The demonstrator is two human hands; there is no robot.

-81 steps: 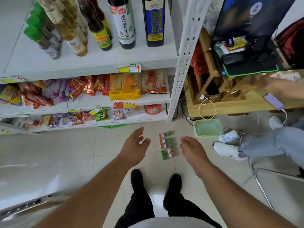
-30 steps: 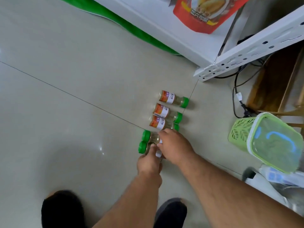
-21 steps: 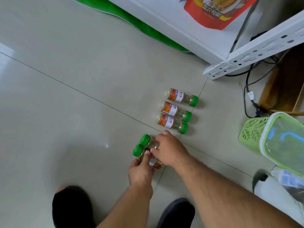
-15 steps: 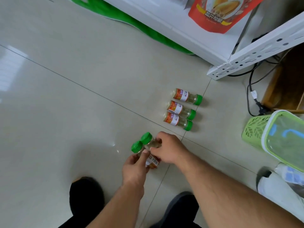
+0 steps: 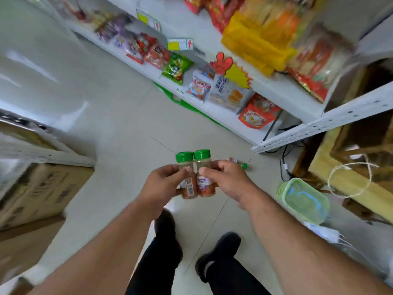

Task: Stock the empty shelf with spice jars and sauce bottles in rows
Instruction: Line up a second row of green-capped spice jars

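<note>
Two small spice jars with green caps and orange labels are held upright side by side in front of me. My left hand point(image 5: 162, 185) grips the left spice jar point(image 5: 186, 179). My right hand point(image 5: 228, 180) grips the right spice jar point(image 5: 203, 177). Both jars are well above the tiled floor. Behind my right hand another spice jar point(image 5: 238, 162) lies on the floor, mostly hidden. The picture is blurred from head motion.
A white shelf unit point(image 5: 297, 133) with snack packets runs across the upper right. A green lidded basket point(image 5: 304, 199) stands on the floor at the right by cables. Cardboard boxes point(image 5: 36, 192) sit under a shelf at the left. My black shoes point(image 5: 217, 252) are below.
Both hands have lifted the two green-capped jars off the floor and turned them upright. The view has risen from the floor to take in the shelves.
</note>
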